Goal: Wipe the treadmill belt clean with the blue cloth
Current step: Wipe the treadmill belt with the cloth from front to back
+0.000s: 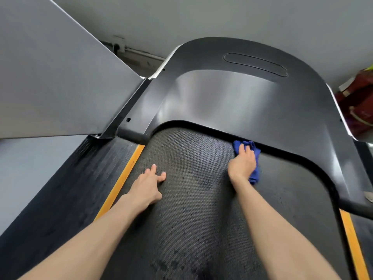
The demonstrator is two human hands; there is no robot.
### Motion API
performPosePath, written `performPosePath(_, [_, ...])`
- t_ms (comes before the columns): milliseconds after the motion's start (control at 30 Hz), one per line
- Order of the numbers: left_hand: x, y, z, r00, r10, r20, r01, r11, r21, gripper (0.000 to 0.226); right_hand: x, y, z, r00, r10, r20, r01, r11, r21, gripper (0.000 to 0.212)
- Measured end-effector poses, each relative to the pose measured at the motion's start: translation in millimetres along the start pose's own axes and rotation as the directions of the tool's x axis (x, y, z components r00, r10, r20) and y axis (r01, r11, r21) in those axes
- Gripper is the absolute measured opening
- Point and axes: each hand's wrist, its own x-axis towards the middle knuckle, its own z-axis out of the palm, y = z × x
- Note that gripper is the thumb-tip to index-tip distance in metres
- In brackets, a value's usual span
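Note:
The dark textured treadmill belt [193, 199] runs from the bottom of the view up to the black motor cover. Darker damp-looking spots mark its middle and lower part. A crumpled blue cloth [254, 150] lies at the belt's far end, right against the cover's edge. My right hand [242, 164] presses flat on the cloth with fingers stretched forward. My left hand [150, 185] rests on the bare belt near its left edge, fingers spread, holding nothing.
The glossy black motor cover [232, 93] arches over the belt's far end. Yellow strips [121, 182] line both belt sides, with ribbed black side rails [66, 188] outside them. A grey upright panel [50, 77] rises at left. Red and yellow items [359, 106] sit at right.

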Motion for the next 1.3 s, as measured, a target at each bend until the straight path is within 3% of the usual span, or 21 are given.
performPosePath(33, [-1.1, 1.2, -1.0, 1.000, -0.002, 0.021, 0.003, 1.000, -0.006, 0.073, -4.9, -20.4, 3.0, 1.000, -0.005, 0.007, 0.006, 1.000, -0.010, 0.046])
performPosePath(100, [-2.3, 2.4, -2.9, 0.998, -0.019, 0.063, 0.019, 1.000, 0.008, 0.075, -22.2, -55.4, 18.2, 0.963, -0.247, 0.112, 0.247, 0.969, 0.010, 0.045])
performPosePath(200, [-0.3, 15.9, 2.2, 0.996, -0.075, 0.049, 0.067, 0.988, 0.141, 0.078, -28.6, -60.6, 21.3, 0.736, -0.596, 0.321, 0.605, 0.792, 0.083, 0.060])
performPosePath(233, [-0.8, 25.2, 4.5, 0.997, -0.083, 0.001, 0.082, 0.981, 0.174, 0.075, -19.7, -48.8, 13.4, 0.707, -0.621, 0.338, 0.627, 0.772, 0.105, 0.061])
performPosePath(267, [-2.1, 36.2, 6.4, 0.996, -0.074, -0.052, 0.082, 0.981, 0.178, 0.069, -12.8, -32.0, 5.4, 0.733, -0.595, 0.329, 0.600, 0.794, 0.098, 0.062])
performPosePath(367, [1.7, 71.9, 11.4, 0.984, 0.098, -0.152, -0.080, 0.990, 0.118, 0.054, 3.1, 48.6, -27.1, 0.918, -0.321, 0.232, 0.331, 0.944, -0.005, 0.062])
performPosePath(467, [6.5, 97.2, 22.7, 0.987, 0.162, 0.012, -0.162, 0.982, 0.096, 0.063, 16.4, 121.4, -59.0, 0.973, -0.096, 0.209, 0.118, 0.988, -0.095, 0.058])
performPosePath(567, [0.9, 114.1, 48.2, 0.995, 0.083, 0.055, -0.091, 0.982, 0.166, 0.077, 20.2, 111.4, -57.5, 0.992, 0.042, 0.116, -0.025, 0.989, -0.145, 0.053])
performPosePath(633, [-6.2, 126.9, 56.9, 0.999, 0.021, 0.033, -0.027, 0.985, 0.168, 0.090, 13.3, 75.1, -44.4, 0.994, -0.019, 0.110, 0.034, 0.990, -0.134, 0.051])
performPosePath(667, [-8.5, 133.0, 56.8, 0.999, -0.008, 0.046, -0.001, 0.985, 0.175, 0.095, 7.6, 56.2, -33.0, 0.976, -0.145, 0.162, 0.163, 0.981, -0.105, 0.052])
performPosePath(733, [-9.3, 144.4, 55.0, 0.994, -0.073, 0.084, 0.057, 0.981, 0.188, 0.098, -3.2, 34.4, -18.2, 0.856, -0.422, 0.298, 0.448, 0.894, -0.023, 0.052])
performPosePath(800, [-7.0, 153.9, 56.8, 0.989, -0.119, 0.092, 0.098, 0.975, 0.198, 0.092, -1.2, 47.4, -25.7, 0.756, -0.558, 0.343, 0.568, 0.819, 0.080, 0.047])
performPosePath(867, [-3.6, 155.2, 62.9, 0.989, -0.134, 0.067, 0.119, 0.973, 0.196, 0.082, 4.8, 86.1, -41.2, 0.818, -0.509, 0.268, 0.514, 0.856, 0.056, 0.046])
performPosePath(967, [-0.6, 150.7, 72.9, 0.991, -0.130, 0.045, 0.125, 0.986, 0.108, 0.091, 18.0, 154.7, -67.8, 0.976, -0.176, 0.125, 0.188, 0.978, -0.087, 0.055])
performPosePath(1033, [-0.5, 146.8, 76.7, 0.989, -0.141, 0.033, 0.139, 0.989, 0.052, 0.103, 26.8, 157.9, -71.5, 0.995, 0.065, 0.078, -0.054, 0.989, -0.137, 0.052])
performPosePath(1100, [1.4, 148.2, 78.9, 0.989, -0.144, 0.038, 0.143, 0.989, 0.037, 0.103, 25.5, 123.8, -64.8, 0.984, 0.176, 0.032, -0.169, 0.974, -0.150, 0.043])
performPosePath(1133, [2.3, 150.5, 78.3, 0.988, -0.144, 0.046, 0.142, 0.988, 0.053, 0.099, 22.3, 102.8, -57.9, 0.992, 0.117, 0.055, -0.110, 0.986, -0.128, 0.040])
performPosePath(1200, [1.7, 154.4, 73.5, 0.987, -0.145, 0.070, 0.137, 0.985, 0.103, 0.093, 7.3, 70.6, -35.3, 0.960, -0.198, 0.199, 0.214, 0.975, -0.058, 0.048])
performPosePath(1267, [-0.2, 155.6, 69.8, 0.986, -0.135, 0.099, 0.123, 0.985, 0.119, 0.097, 1.6, 69.0, -32.6, 0.813, -0.475, 0.337, 0.482, 0.873, 0.069, 0.059])
performPosePath(1300, [0.0, 155.3, 70.1, 0.986, -0.124, 0.108, 0.111, 0.987, 0.120, 0.100, 6.8, 82.7, -37.2, 0.761, -0.539, 0.361, 0.537, 0.836, 0.115, 0.060])
